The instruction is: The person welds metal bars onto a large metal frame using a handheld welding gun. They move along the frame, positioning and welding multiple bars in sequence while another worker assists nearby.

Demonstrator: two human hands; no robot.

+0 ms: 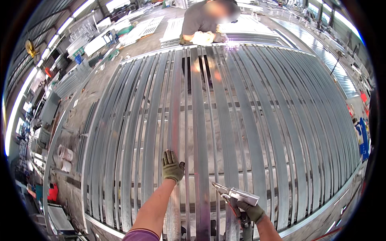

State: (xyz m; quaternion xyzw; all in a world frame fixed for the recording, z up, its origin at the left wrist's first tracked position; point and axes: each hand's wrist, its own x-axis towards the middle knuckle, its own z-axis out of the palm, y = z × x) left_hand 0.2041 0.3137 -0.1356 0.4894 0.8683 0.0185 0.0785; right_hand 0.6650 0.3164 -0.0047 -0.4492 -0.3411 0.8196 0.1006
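My left hand [173, 169], in an olive-green work glove, lies flat with fingers stretched on a long grey metal slat [175, 116]. In my right hand [252, 211], also gloved, is a silver handheld welding gun [240, 195]. Its narrow tip points up and left, above the gaps between slats; whether it touches metal I cannot tell. A cable hangs below its grip. The slats run lengthwise away from me in a large metal frame [90, 219], wide ones alternating with narrow ones. Cross members show underneath.
Across the frame's far edge, a person in dark clothing [195, 24] leans over bright sparks [231, 43]. Behind them are stacked metal panels [173, 30]. Buckets [65, 152] stand on the floor at left. A blue object [363, 138] is beyond the right edge.
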